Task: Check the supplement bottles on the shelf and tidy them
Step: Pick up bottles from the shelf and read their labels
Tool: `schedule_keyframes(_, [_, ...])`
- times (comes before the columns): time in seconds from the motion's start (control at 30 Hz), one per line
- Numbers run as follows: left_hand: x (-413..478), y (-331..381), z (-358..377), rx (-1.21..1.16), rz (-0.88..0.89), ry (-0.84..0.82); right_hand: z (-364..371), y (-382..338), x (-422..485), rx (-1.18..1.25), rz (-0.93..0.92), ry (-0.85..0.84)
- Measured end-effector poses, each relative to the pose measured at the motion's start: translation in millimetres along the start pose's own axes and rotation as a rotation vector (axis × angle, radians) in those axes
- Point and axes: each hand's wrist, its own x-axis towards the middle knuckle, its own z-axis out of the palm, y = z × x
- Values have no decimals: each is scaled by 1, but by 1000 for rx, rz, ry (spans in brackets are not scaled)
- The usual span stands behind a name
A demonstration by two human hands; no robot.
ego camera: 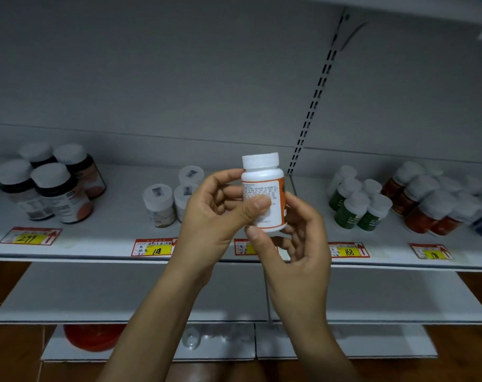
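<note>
I hold a white supplement bottle (264,186) with a white cap and an orange-edged label upright in front of the shelf (118,245), its printed side facing me. My left hand (215,213) grips it from the left, thumb across the label. My right hand (297,238) holds it from the right and below, thumb at the base. Behind my left hand stand three small white bottles (162,202) with stickers on their caps.
Dark bottles (49,186) cluster at the shelf's left. Green bottles (355,205) and red-orange bottles (424,205) stand at the right. Price tags (154,248) line the shelf's front edge. A lower white shelf (96,299) and a red round object (92,337) lie below.
</note>
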Motion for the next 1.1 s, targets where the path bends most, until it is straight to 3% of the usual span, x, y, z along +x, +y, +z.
schedule_keyframes(0.13, [1, -2, -3, -1, 0, -1, 0, -5, -1, 267, 135, -54])
schedule_keyframes(0.57, [-4, 8, 2, -197, -170, -266, -1, -17, 6, 707, 361, -252])
schedule_keyframes(0.63, [-4, 9, 2, -125, -170, -236, 1, -19, 9, 621, 425, -241])
schedule_keyframes(0.7, [-4, 6, 1, -70, -153, -144, 2, -14, 10, 353, 387, -168])
schedule_keyframes(0.83, [-3, 3, 0, -49, -108, 32, 1, 0, 6, -48, -6, 78])
schedule_keyframes(0.97, [-2, 4, 4, -40, -81, 65, 2, 14, 2, -390, -341, 18])
schedule_keyframes(1.1, [-2, 4, 9, -9, -48, 91, 9, 23, 2, -431, -354, 9])
